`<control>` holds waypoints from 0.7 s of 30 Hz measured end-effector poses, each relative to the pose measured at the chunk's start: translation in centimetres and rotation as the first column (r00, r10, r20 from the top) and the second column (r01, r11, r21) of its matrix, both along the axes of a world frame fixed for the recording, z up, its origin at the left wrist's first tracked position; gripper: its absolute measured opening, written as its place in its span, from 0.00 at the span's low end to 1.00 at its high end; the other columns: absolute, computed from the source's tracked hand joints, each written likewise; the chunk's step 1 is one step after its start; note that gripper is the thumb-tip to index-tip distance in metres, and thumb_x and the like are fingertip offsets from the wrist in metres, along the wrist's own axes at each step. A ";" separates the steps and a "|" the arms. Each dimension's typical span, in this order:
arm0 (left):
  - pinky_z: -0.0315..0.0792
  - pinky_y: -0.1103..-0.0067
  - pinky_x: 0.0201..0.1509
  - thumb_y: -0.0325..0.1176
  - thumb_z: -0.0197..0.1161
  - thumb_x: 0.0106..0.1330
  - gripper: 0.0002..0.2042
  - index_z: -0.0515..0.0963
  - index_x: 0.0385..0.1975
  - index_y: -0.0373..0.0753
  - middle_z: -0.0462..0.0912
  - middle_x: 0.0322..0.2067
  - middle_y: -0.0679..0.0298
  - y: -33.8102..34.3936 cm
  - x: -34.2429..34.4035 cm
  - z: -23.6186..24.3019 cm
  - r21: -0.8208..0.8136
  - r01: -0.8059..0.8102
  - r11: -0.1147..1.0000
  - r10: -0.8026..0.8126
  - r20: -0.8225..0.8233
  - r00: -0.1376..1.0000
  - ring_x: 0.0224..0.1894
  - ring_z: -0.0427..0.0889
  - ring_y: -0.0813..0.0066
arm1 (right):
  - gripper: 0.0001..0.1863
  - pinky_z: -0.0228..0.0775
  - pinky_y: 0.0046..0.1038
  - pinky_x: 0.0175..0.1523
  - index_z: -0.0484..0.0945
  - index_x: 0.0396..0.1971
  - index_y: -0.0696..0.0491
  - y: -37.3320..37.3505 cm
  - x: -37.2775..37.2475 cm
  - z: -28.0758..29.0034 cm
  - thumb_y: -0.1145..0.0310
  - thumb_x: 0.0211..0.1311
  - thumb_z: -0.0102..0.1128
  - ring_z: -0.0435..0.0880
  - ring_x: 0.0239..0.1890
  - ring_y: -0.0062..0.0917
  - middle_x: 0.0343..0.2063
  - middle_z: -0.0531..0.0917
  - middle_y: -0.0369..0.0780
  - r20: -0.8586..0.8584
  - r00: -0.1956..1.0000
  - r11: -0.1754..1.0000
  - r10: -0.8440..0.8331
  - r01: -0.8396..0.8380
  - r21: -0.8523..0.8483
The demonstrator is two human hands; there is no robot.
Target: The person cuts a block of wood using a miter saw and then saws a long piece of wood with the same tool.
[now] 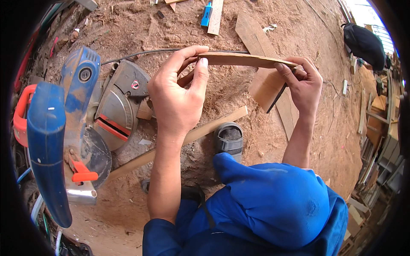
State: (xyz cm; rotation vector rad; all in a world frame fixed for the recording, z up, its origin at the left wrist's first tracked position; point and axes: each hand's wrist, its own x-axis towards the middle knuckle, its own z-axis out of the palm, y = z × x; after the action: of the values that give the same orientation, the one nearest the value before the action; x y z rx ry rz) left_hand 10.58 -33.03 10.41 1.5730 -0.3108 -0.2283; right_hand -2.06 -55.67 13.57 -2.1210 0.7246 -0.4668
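Note:
I hold a thin, slightly bowed wooden strip (241, 59) up in front of me, its narrow edge toward my eyes. My left hand (177, 96) pinches one end between thumb and fingers. The opposite end is gripped by the thumb and fingertips of my right hand (304, 83). Below the strip, near my right hand, a short wooden board (265, 86) with a dark edge rests across a longer plank (286, 113) on the ground.
A blue miter saw (83, 77) with a round blade stands to my left. A long wooden batten (213, 126) slants from it past my sandalled foot (229, 136). Sawdust covers the ground. Farther off lie a light-blue marker (206, 15) and a black bag (363, 45); timber is stacked at right.

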 end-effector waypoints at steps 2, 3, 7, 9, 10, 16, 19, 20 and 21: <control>0.83 0.81 0.40 0.24 0.65 0.70 0.08 0.85 0.46 0.34 0.89 0.38 0.61 0.0 0.0 0.1 0.020 0.005 1.000 -0.005 0.032 0.999 0.38 0.88 0.80 | 0.13 0.74 0.16 0.32 0.84 0.43 0.59 -0.2 0.0 0.0 0.70 0.62 0.75 0.84 0.31 0.12 0.31 0.87 0.34 -0.026 1.000 0.999 -0.017 0.018 0.044; 0.83 0.81 0.39 0.23 0.65 0.70 0.08 0.84 0.46 0.34 0.89 0.37 0.61 0.0 0.0 0.0 0.016 -0.005 1.000 0.005 0.023 1.000 0.38 0.88 0.80 | 0.15 0.76 0.17 0.33 0.84 0.43 0.59 -0.2 0.0 0.2 0.69 0.61 0.76 0.86 0.32 0.15 0.30 0.88 0.36 -0.063 0.998 0.995 -0.027 0.033 0.096; 0.82 0.82 0.38 0.24 0.64 0.71 0.08 0.83 0.46 0.32 0.88 0.37 0.62 0.2 0.1 0.4 0.001 -0.023 1.000 0.023 -0.052 0.998 0.38 0.87 0.81 | 0.18 0.75 0.18 0.32 0.84 0.44 0.59 0.0 -0.2 0.5 0.65 0.59 0.79 0.87 0.30 0.17 0.25 0.89 0.38 -0.118 0.993 0.984 -0.008 0.029 0.175; 0.81 0.82 0.38 0.24 0.63 0.71 0.07 0.82 0.46 0.31 0.88 0.36 0.62 0.5 0.1 0.7 0.002 -0.023 1.000 0.023 -0.085 0.996 0.38 0.87 0.81 | 0.18 0.72 0.16 0.30 0.84 0.43 0.58 0.3 -0.1 0.7 0.67 0.57 0.80 0.86 0.27 0.15 0.25 0.88 0.36 -0.120 0.993 0.979 0.015 0.010 0.204; 0.81 0.83 0.38 0.24 0.63 0.72 0.07 0.82 0.46 0.31 0.88 0.36 0.62 0.7 0.1 0.8 0.006 -0.023 1.000 0.023 -0.090 0.996 0.37 0.87 0.81 | 0.17 0.71 0.16 0.29 0.84 0.43 0.59 0.4 -0.1 0.8 0.68 0.57 0.80 0.85 0.28 0.14 0.26 0.88 0.35 -0.137 0.990 0.981 0.031 -0.004 0.194; 0.80 0.78 0.47 0.25 0.63 0.72 0.07 0.82 0.46 0.31 0.88 0.38 0.62 1.4 0.5 -0.5 0.035 -0.044 0.998 0.045 -0.036 0.998 0.42 0.87 0.77 | 0.16 0.76 0.15 0.31 0.84 0.41 0.60 1.1 0.0 0.1 0.75 0.53 0.80 0.86 0.29 0.12 0.38 0.83 0.34 0.012 0.997 0.981 0.074 -0.075 0.177; 0.80 0.78 0.48 0.25 0.63 0.71 0.07 0.82 0.45 0.32 0.88 0.38 0.62 1.4 0.4 -0.6 0.048 -0.051 0.998 0.051 -0.009 0.999 0.42 0.87 0.77 | 0.16 0.76 0.15 0.30 0.84 0.41 0.60 1.0 -0.1 0.4 0.75 0.54 0.79 0.86 0.29 0.12 0.38 0.83 0.33 -0.018 0.996 0.982 0.085 -0.081 0.169; 0.79 0.77 0.48 0.25 0.63 0.71 0.07 0.82 0.45 0.32 0.88 0.38 0.61 1.5 0.5 -0.5 0.065 -0.053 0.997 0.052 0.014 0.999 0.42 0.87 0.75 | 0.15 0.76 0.15 0.30 0.84 0.40 0.59 0.9 0.0 0.8 0.76 0.53 0.78 0.86 0.28 0.12 0.38 0.83 0.34 -0.047 0.995 0.983 0.093 -0.084 0.163; 0.79 0.77 0.49 0.25 0.63 0.71 0.07 0.82 0.45 0.32 0.88 0.38 0.61 1.5 0.4 -0.5 0.064 -0.054 0.996 0.053 0.012 0.999 0.43 0.87 0.75 | 0.14 0.76 0.16 0.30 0.84 0.40 0.59 0.9 -0.1 1.0 0.77 0.53 0.77 0.86 0.28 0.12 0.38 0.84 0.34 -0.053 0.993 0.986 0.102 -0.094 0.141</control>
State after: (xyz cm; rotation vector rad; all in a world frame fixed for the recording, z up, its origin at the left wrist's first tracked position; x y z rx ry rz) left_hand 11.02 -31.54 9.90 1.6447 -0.2716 -0.1900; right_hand -2.17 -54.78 14.55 -2.0369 0.6635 -0.2925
